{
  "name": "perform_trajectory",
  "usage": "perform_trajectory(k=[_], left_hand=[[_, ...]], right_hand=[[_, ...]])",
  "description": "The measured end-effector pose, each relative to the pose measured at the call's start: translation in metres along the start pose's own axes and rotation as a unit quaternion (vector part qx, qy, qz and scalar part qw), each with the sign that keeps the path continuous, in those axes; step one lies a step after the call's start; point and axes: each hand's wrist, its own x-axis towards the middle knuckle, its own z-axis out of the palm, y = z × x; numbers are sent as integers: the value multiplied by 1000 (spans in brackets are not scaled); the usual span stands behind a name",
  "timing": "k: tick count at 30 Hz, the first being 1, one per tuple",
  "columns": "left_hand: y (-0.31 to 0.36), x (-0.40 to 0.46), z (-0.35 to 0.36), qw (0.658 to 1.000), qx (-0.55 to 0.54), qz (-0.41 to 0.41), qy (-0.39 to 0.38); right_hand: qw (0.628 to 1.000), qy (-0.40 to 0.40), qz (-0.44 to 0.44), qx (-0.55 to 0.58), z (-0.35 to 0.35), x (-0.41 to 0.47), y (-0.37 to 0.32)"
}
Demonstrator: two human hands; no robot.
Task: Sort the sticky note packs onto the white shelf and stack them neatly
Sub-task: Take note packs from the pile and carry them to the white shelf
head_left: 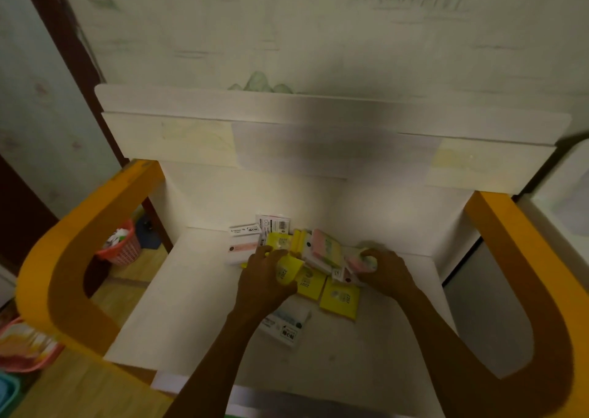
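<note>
A yellow sticky note pack [288, 269] is being pinched between the curled fingers and thumb of the left hand [264, 279], its printed face tipped up toward the camera. Over on the other side, a pastel pink-and-green pack [361, 262] is being gripped by the right hand [384, 274], fingers wrapped over its top edge. Neither hand is being held flat; both are being closed around a pack.

Between the two hands a jumble is being worked through: a pastel pack [323, 248] is lying tilted on the pile, with two more yellow packs [339, 299] lying flat just nearer the camera. White packs [245, 242] are lying at the far left of the heap, and one white pack [283, 326] is lying apart under the left forearm.

Everything is being handled on the white shelf [197, 306] itself, framed by orange side rails [73, 242], so the packs are already in place but not yet being stacked.

The relation that matters: the flat yellow packs are lying just right of and below the left-hand pack, nearer to that hand than to the right, their long edges running roughly away from the camera. A yellow stack is probably being started there, with the held pack needing to be levelled and squared first.

A red basket [119, 248] is standing on the floor at left.
</note>
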Motion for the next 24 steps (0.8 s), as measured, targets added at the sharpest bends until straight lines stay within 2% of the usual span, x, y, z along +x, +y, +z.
perform_trajectory(k=[7, 12, 18, 24], left_hand=[[3, 9, -20, 1000, 3, 15, -13], [23, 24, -50, 997, 13, 74, -19], [53, 37, -74, 989, 5, 148, -6], [96, 38, -70, 976, -59, 210, -3]], right_hand=[[996, 67, -47, 21, -24, -21, -24], [987, 130, -96, -14, -61, -43, -53], [984, 162, -63, -39, -95, -74, -77], [972, 218, -53, -73, -122, -110, -76]])
